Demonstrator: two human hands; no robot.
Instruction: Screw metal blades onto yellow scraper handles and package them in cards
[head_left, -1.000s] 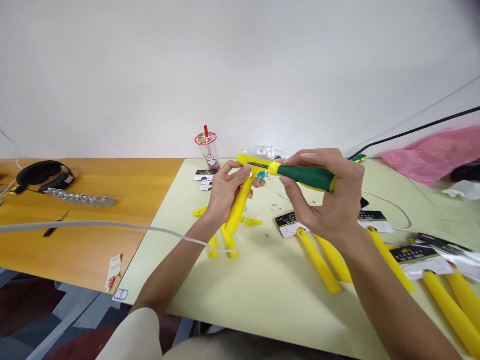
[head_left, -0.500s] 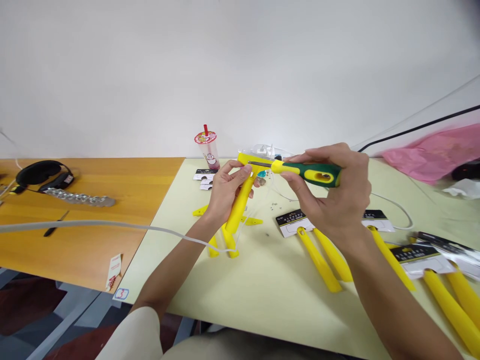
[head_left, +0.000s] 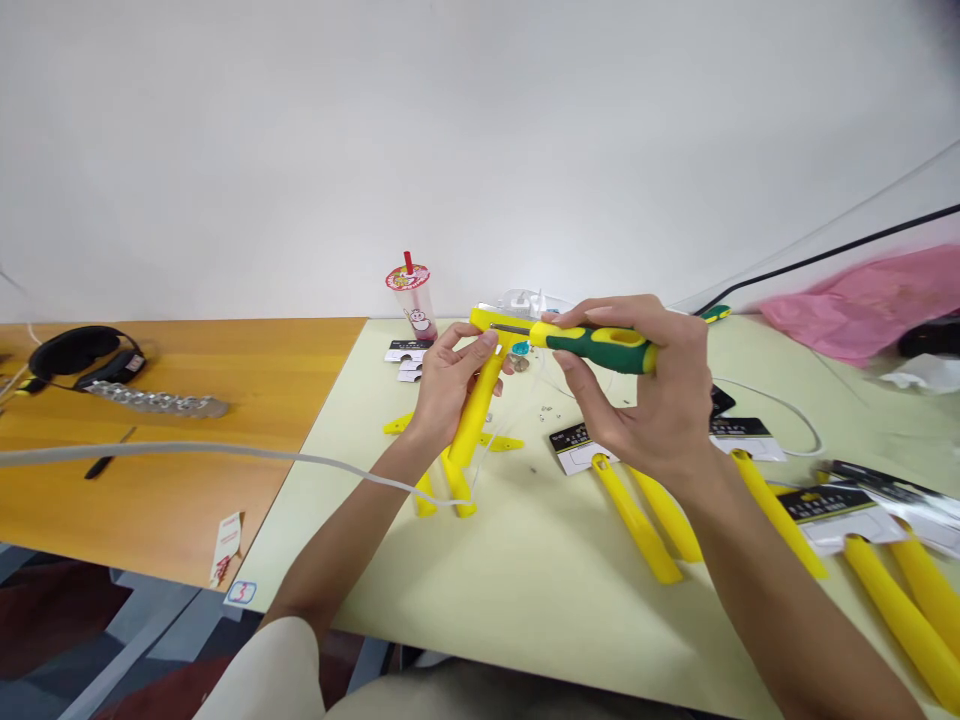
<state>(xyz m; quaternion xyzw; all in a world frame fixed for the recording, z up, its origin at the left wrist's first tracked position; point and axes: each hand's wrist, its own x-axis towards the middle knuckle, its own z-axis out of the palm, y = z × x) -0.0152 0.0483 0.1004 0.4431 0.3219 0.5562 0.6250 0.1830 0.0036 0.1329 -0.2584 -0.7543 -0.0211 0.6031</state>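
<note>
My left hand (head_left: 450,385) is closed around a yellow T-shaped plastic tool (head_left: 474,415), near where its handle meets the crosspiece. The thumb lies close to a small screw point on the crosspiece. In my right hand (head_left: 656,400) is a green and yellow screwdriver (head_left: 607,350), gripped by its handle between thumb and fingers. Its metal shaft points left, and the tip meets the crosspiece beside my left thumb. Beneath my left forearm and the tool, flat yellow pieces (head_left: 504,442) and yellow handles (head_left: 459,490) lie on the table.
Several yellow handles (head_left: 637,520) with black and white cards (head_left: 577,447) lie at the right. Small metal screws (head_left: 547,412) are scattered mid-table. A drink cup (head_left: 415,305) stands at the back. A white cable (head_left: 225,450) crosses in front of my left arm. Pink plastic (head_left: 847,300) lies far right.
My right hand has turned the screwdriver's handle, so its yellow hole now faces upward, and the hand has shifted slightly left. The left hand keeps its hold on the yellow tool.
</note>
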